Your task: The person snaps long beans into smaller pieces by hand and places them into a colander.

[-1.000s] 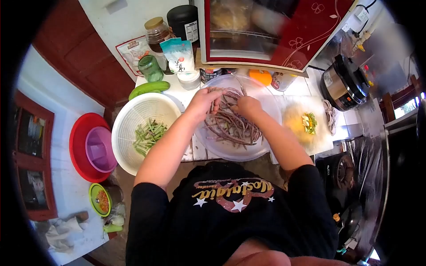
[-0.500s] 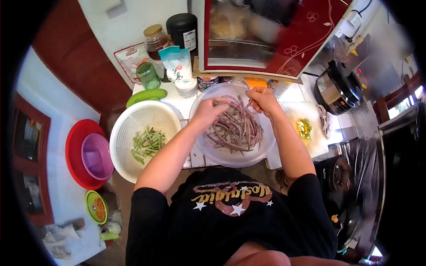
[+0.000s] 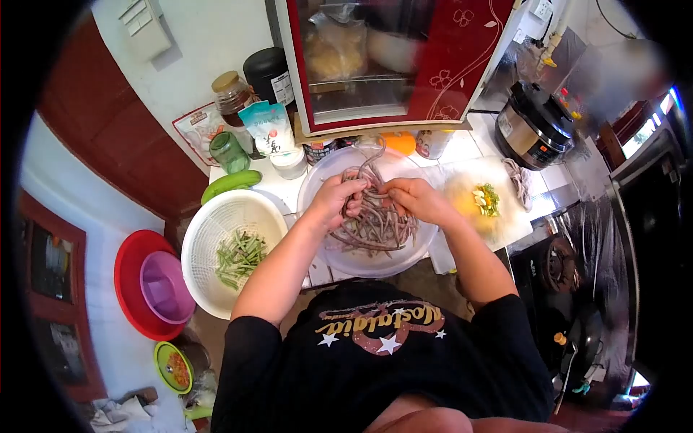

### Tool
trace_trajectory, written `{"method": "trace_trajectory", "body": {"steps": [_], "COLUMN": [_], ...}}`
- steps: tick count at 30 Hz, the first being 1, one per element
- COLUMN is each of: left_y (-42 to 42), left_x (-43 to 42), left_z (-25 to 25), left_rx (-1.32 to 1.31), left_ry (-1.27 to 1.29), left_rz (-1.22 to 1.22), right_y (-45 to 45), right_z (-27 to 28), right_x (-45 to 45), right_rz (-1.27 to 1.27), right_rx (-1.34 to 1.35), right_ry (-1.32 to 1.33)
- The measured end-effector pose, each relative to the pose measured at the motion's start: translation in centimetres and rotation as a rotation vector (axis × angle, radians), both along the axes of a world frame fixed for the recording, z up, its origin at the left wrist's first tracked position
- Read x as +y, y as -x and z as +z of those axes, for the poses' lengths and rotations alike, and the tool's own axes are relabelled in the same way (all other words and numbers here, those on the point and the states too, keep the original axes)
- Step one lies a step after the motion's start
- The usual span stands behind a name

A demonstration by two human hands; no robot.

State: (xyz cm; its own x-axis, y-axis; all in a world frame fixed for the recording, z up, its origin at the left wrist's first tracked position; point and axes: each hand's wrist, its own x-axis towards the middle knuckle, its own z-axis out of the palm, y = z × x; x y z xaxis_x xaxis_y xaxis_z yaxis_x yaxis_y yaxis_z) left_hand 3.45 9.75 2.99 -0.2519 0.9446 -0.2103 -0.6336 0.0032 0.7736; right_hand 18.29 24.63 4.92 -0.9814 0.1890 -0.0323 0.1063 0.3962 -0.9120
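Observation:
Purple long beans [image 3: 375,234] lie heaped in a translucent plastic basin [image 3: 339,268] in front of me. My left hand [image 3: 339,203] is closed around some of these beans over the left part of the heap. Close by on the right, my right hand [image 3: 419,200] pinches at the same beans, its thumb and fingers pressed together. A few beans curve up past my hands toward the far rim. Just left of the basin stands a white colander [image 3: 197,249] with cut green bean pieces [image 3: 240,260] in it.
Behind the basin are a red-framed cabinet [image 3: 462,65], a green glass jar [image 3: 229,151], a teal-and-white bag [image 3: 267,128] and a green gourd [image 3: 229,185]. On the right are a cutting board [image 3: 498,227] with chopped bits, a pressure cooker [image 3: 534,126] and a stove burner [image 3: 559,263].
My right hand has come down from near the basin's far rim, closer to my left hand. My left fingers have closed around beans. The camera view has turned slightly.

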Motion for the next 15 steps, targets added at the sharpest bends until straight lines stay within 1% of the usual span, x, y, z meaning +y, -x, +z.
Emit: {"method": "trace_trajectory", "body": {"steps": [5,7,8,10,11,13,15], "left_y": [-0.2,-0.2,-0.2,-0.3,-0.4,-0.5,-0.5], "left_x": [-0.2,-0.2,-0.3,-0.4,-0.4,-0.4,-0.3], "left_z": [-0.4,-0.5,-0.5,-0.6,-0.7,-1.0,-1.1], "left_rx": [0.025,0.025,0.018,0.011,0.029,0.05,0.085], "left_ry": [0.077,0.087,0.08,0.073,0.074,0.076,0.063], "left_rz": [0.101,0.12,0.125,0.134,0.143,0.151,0.137], "right_y": [-0.3,-0.3,-0.3,-0.2,-0.2,-0.3,-0.3], "right_z": [0.2,-0.5,-0.6,-0.3,0.0,0.5,0.0], "right_x": [-1.1,-1.2,-1.4,-1.9,-2.3,-2.8,-2.9], "right_rz": [-0.026,-0.012,-0.01,-0.039,-0.036,-0.041,-0.057], "right_rx": [-0.054,0.115,0.116,0.217,0.218,0.215,0.181], "right_ry": [-0.073,-0.278,-0.28,-0.467,-0.466,-0.64,-0.672]}}
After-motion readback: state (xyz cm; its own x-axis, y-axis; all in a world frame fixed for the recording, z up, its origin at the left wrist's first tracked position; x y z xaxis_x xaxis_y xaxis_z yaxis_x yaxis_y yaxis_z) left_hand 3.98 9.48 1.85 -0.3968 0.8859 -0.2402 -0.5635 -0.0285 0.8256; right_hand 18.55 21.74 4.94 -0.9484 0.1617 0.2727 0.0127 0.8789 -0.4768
